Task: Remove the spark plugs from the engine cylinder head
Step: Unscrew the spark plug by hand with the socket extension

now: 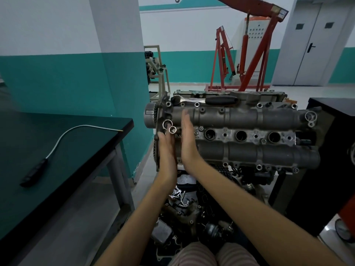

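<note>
The grey engine cylinder head (pixel 249 118) lies across the middle of the view. Three open spark plug wells (pixel 241 135) show in a row along its centre. At its left end, my left hand (pixel 166 154) and my right hand (pixel 189 143) are held flat, palms facing each other. A spark plug socket (pixel 172 129) is pressed between the palms, its shiny open end sticking up above my left fingertips. The well under the socket is hidden by my hands. A ratchet with a black handle (pixel 219 100) rests on the far side of the head.
A dark green table (pixel 63 150) stands on the left, with a flexible pick-up tool (pixel 57 144) lying on it. Loose engine parts and a chain (pixel 182 200) fill the space under the head. A black cabinet (pixel 334 150) is on the right, and a red engine hoist (pixel 247 54) stands behind.
</note>
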